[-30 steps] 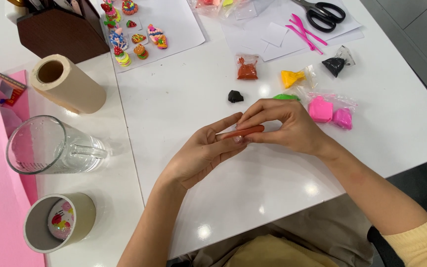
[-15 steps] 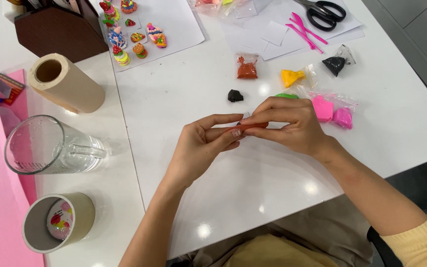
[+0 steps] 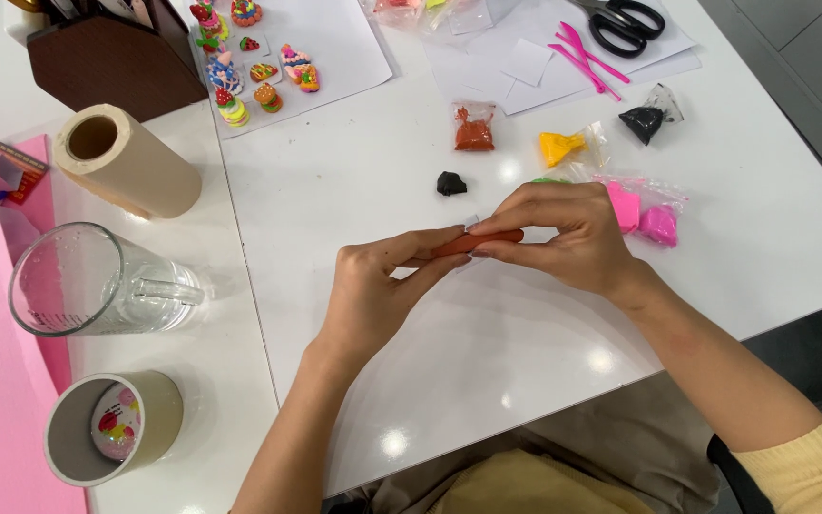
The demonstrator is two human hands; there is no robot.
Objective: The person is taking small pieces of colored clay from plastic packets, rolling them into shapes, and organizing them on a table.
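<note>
Reddish-brown clay roll lay stretched between both hands just above the white table, near the middle of the view. The left hand pinched its left end between thumb and fingertips, a narrow closed grip, while the right hand curled over the other end with thumb beneath and fingers on top. The step in hand looked like shaping or lengthening the roll into an even stick; the next move would probably call for gentle, even pressure so the roll did not thin or snap in the middle.

At 12 o'clock from the roll sat a small black clay lump, and beyond it a bagged brown clay piece. Pink clay in a bag lay at 2 o'clock, just behind the right hand. At 9 o'clock, well apart, a glass mug lay on its side, with a paper roll at 10 o'clock.
</note>
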